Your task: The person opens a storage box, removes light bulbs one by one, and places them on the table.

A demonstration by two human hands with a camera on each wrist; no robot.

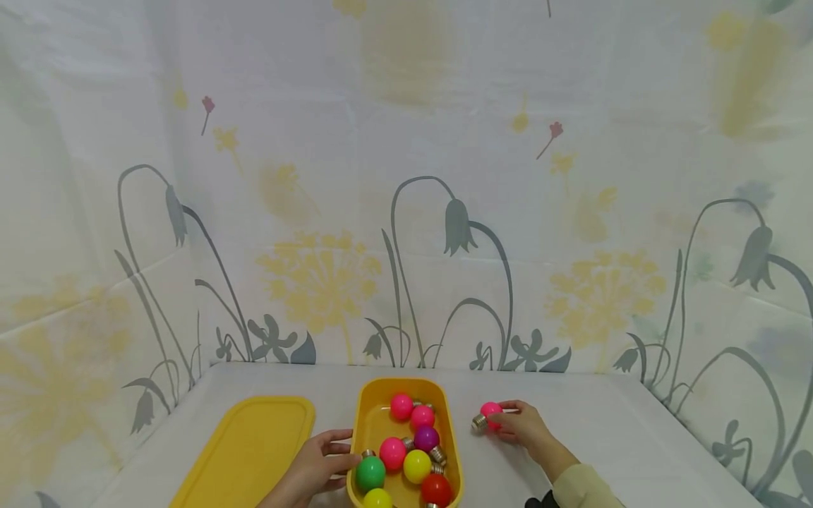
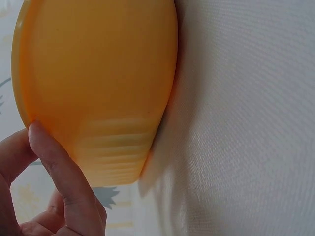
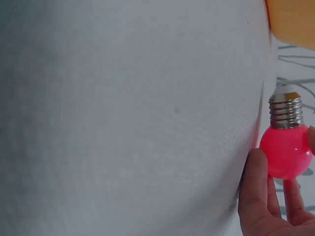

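While the floral backdrop cloth walls off the rear and sides, the white table carries everything else, so nothing rolls out of reach

Largest item on it is the flat yellow lid, lying off to the left, just beside the yellow tub — parked there so the tub stays open from above. Tub sits centre, near the front edge; its walls keep a bunch of coloured bulbs from rolling: pink ones at the far end, a purple mid-tub, then yellow, green and red nearer the person

Left hand rests against the tub's left rim w/ fingers fairly straight and a little apart, touching the outer wall — judging by the pose, prob. steadying it. Not curled round anything

Right hand is on the table to the right of the tub, well clear of it. Its fingertips are clamped on a pink bulb, gripping the round globe so the metal screw base sticks out free, toward the tub. Bulb is at or just above the tabletop; can't tell if it touches
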